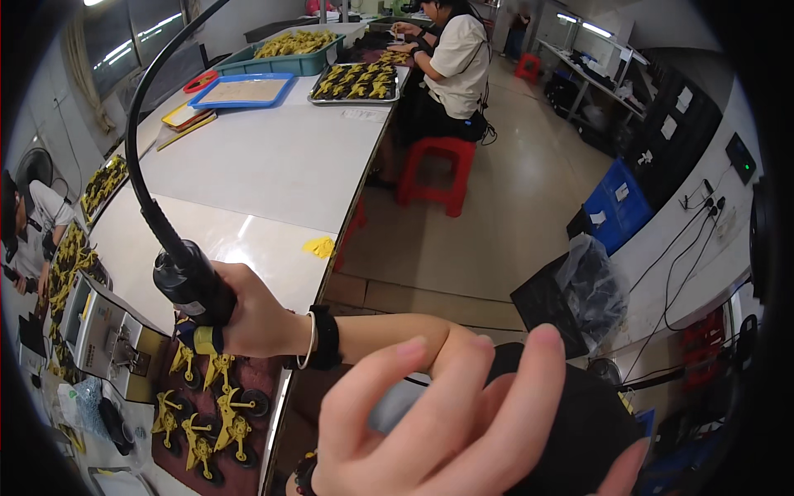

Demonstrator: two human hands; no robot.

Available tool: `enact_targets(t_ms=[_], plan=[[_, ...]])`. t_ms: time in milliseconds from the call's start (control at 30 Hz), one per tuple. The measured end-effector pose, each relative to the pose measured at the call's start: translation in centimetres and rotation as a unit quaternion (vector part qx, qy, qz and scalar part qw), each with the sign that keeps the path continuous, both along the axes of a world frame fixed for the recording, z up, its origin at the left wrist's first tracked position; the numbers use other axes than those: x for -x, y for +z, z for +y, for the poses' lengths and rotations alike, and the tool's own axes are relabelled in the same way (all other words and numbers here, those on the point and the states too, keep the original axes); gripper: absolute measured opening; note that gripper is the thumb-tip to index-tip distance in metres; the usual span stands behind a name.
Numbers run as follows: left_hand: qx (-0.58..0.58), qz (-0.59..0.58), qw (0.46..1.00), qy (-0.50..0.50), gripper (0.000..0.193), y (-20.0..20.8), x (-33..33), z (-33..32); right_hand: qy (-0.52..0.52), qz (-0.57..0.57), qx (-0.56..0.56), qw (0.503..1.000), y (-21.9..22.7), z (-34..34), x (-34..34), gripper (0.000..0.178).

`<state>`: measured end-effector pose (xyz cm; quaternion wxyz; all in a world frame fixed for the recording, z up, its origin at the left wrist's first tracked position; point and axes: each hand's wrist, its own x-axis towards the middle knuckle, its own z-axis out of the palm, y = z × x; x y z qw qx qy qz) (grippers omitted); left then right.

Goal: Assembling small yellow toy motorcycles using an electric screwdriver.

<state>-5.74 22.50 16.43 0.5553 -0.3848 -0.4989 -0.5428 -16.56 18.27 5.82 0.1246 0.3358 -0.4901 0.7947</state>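
My right hand [256, 310] grips a black power screwdriver [192, 281] upright over the bench, with a thick black cord arching up from its top. A yellow and dark piece [203, 337] shows under my fingers; I cannot tell whether it belongs to the tool. Below lie several yellow toy motorcycle pieces [231, 422] with black wheels, on a dark red cloth [175, 471]. Close to the camera, my left hand [438, 422] is raised with its fingers apart and slightly bent, nothing seen in it. It hides part of my body and the bench's near side.
Left of the cloth stands a box-shaped machine [124, 351] with a metal mechanism. Farther along the white bench [273, 178] are a yellow scrap [318, 246], a blue tray [285, 85], a filled metal tray [314, 97] and a green bin [240, 68]. One co-worker [459, 62] sits at a red stool [438, 153]; another [41, 219] is at left.
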Motion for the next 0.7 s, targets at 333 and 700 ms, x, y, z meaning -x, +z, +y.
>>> enact_targets(t_ms=[333,700], plan=[[0.257,-0.167,0.952,0.025,0.029,-3.3,-3.1,-8.4,0.09,-0.05,0.074,0.992,-0.4,-0.9,0.0,0.038],[-0.067,-0.236,0.854,-0.459,0.018,-1.6,-2.4,-10.5,0.056,-0.01,0.001,0.998,0.1,-0.7,-0.2,0.038]])
